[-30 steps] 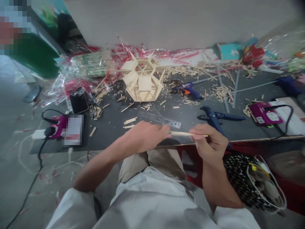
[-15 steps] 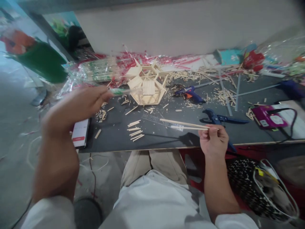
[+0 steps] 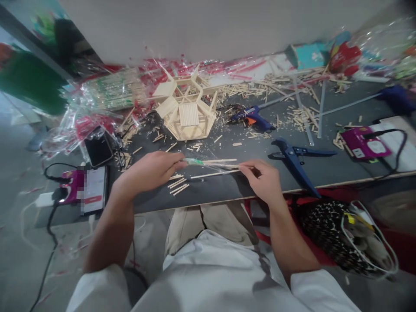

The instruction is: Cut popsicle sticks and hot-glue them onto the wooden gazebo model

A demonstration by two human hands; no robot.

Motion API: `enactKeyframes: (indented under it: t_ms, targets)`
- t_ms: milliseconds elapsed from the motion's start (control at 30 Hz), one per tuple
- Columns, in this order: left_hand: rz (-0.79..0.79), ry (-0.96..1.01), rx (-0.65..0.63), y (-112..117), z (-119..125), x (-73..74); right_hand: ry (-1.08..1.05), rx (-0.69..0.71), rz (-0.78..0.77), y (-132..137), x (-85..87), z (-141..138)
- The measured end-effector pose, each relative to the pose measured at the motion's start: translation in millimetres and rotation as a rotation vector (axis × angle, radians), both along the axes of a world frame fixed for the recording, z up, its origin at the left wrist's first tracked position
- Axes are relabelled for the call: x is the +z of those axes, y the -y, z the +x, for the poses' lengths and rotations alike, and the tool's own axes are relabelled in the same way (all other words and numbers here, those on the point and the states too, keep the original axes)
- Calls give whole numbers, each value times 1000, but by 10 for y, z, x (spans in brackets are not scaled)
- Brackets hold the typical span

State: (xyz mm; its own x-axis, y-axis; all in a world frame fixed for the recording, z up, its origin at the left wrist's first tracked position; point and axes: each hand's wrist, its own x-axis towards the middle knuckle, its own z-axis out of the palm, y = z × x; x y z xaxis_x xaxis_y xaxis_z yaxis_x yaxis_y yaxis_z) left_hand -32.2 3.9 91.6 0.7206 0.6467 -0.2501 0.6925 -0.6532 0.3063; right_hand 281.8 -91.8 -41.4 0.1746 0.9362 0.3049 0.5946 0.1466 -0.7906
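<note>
My left hand [image 3: 152, 171] is pinched on the green-tipped end [image 3: 192, 161] of a thin piece over the dark table [image 3: 325, 167]; I cannot tell if it is a stick or its clear wrapper. My right hand [image 3: 261, 181] is closed on the other ends of long wooden sticks [image 3: 216, 174] that lie almost flat between both hands near the front edge. Several short cut sticks [image 3: 178, 187] lie just below my left hand. A hexagonal wooden stick model [image 3: 185, 113] stands farther back.
A blue glue gun [image 3: 251, 118] and a blue cutter [image 3: 294, 157] lie to the right. Two phones [image 3: 97, 149] and a purple device [image 3: 69, 185] are at the left, another purple device [image 3: 364, 147] at the right. Packs of sticks in clear wrap [image 3: 113, 91] and scraps line the back. A patterned bag [image 3: 338, 242] sits lower right.
My left hand has swung back from high on the left with the green-tipped piece to meet the sticks. My right hand has lowered the sticks toward the table.
</note>
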Motion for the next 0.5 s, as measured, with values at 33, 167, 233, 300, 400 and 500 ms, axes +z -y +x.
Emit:
enactKeyframes:
  t_ms: [33,167,233,300,400,500]
  targets:
    - [11,-11,3,1,17,-49,80,2,24,-13,1,13]
    - [62,-68,18,2,56,-167,280,-43,140,-30,58,-5]
    - [87,-89,10,25,93,-193,236,-10,183,-25,138,-84]
    - [94,-78,-22,61,148,-207,144,77,216,-27,229,-188]
    - [71,-41,-76,82,208,-188,58,165,253,-43,313,-281]
    - [48,-101,-42,13,134,-52,45,124,230,-36,268,-208]
